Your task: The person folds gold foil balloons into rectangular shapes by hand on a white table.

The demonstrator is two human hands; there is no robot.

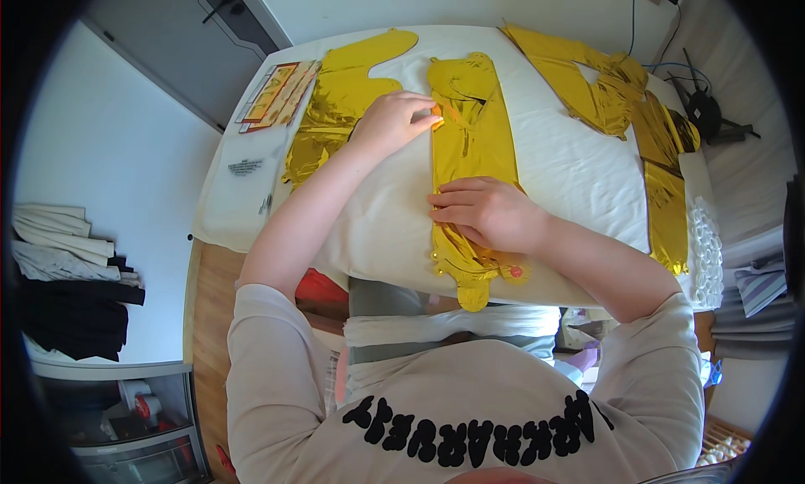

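A flat gold foil balloon point(474, 140) lies lengthwise on the white-covered table in front of me, uninflated, with a rounded, folded far end. At its left edge my left hand point(392, 124) pinches a small orange piece point(437, 115) between thumb and fingers; I cannot make out its exact kind. My right hand point(495, 214) rests palm down across the nearer part of the balloon, fingers stretched out. The crinkled near end, with small tabs, reaches the table's front edge.
More flat gold foil point(365, 65) lies at the left, and further gold foil pieces point(662, 191) lie at the right. Patterned packets point(281, 94) and a clear plastic bag point(251, 170) are at the far left. Clear bubble wrap point(706, 258) hangs at the right edge, near a black router point(703, 107).
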